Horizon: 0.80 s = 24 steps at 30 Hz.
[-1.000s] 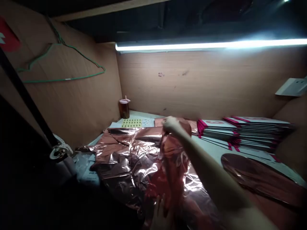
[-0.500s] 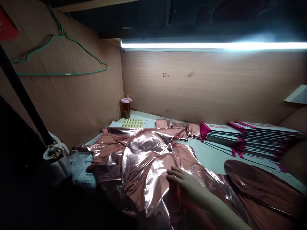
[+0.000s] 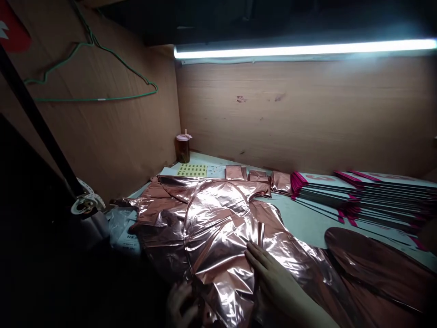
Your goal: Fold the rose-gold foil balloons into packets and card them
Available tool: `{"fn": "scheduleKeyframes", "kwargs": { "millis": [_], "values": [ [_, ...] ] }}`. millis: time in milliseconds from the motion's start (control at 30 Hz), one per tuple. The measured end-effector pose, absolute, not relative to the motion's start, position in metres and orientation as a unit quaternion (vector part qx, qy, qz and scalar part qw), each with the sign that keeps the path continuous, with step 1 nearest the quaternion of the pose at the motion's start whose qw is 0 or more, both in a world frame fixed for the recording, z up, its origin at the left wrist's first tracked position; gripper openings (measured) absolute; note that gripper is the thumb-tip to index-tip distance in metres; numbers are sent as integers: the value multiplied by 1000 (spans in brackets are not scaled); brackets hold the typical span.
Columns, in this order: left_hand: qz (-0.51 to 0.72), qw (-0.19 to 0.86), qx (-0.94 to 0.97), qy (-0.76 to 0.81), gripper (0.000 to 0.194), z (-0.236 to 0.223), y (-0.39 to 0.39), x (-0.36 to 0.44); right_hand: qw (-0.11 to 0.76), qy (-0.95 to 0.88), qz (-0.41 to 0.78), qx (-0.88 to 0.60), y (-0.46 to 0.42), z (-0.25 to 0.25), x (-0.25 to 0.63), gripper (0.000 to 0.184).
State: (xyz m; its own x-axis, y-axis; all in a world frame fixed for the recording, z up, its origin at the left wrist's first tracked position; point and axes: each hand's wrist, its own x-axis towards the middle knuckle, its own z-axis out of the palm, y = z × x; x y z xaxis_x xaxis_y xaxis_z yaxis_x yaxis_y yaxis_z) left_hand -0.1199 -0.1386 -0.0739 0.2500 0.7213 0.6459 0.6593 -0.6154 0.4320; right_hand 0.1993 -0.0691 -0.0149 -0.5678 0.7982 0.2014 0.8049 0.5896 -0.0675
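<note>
A heap of flat rose-gold foil balloons [image 3: 218, 218] covers the middle of the pale table [image 3: 307, 223]. My right hand [image 3: 273, 278] lies flat on the top foil sheet near the front, fingers stretched out and pointing left. My left hand [image 3: 179, 305] sits low at the front edge in shadow, with its fingers curled at the near edge of the foil. What they hold is hard to make out in the dark.
A stack of white cards with pink edges [image 3: 358, 196] lies at the right, with small folded foil packs [image 3: 259, 175] beside it. A brown jar [image 3: 183, 148] stands in the back corner near a yellow sticker sheet [image 3: 193, 170]. A green wire hanger [image 3: 92, 73] hangs on the left wall. A tape roll [image 3: 85, 202] sits at the left.
My right hand came back from the far side and laid the foil sheet down, then pressed flat on it. My left hand has come into view at the front edge.
</note>
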Motion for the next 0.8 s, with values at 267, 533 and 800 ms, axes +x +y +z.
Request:
{"fn": "scheduleKeyframes", "kwargs": {
  "millis": [267, 533, 800],
  "values": [
    [320, 24, 894, 313, 29, -12, -109, -117, 154, -870, -10, -469, -89, -24, 200, 66],
    [240, 228, 888, 319, 64, 24, -73, -146, 230, -881, 102, -400, -83, -1, 208, 41],
    [282, 330, 727, 533, 24, 20, -25, -137, 246, -716, 195, -623, -49, 6, 203, 41]
  ]
}}
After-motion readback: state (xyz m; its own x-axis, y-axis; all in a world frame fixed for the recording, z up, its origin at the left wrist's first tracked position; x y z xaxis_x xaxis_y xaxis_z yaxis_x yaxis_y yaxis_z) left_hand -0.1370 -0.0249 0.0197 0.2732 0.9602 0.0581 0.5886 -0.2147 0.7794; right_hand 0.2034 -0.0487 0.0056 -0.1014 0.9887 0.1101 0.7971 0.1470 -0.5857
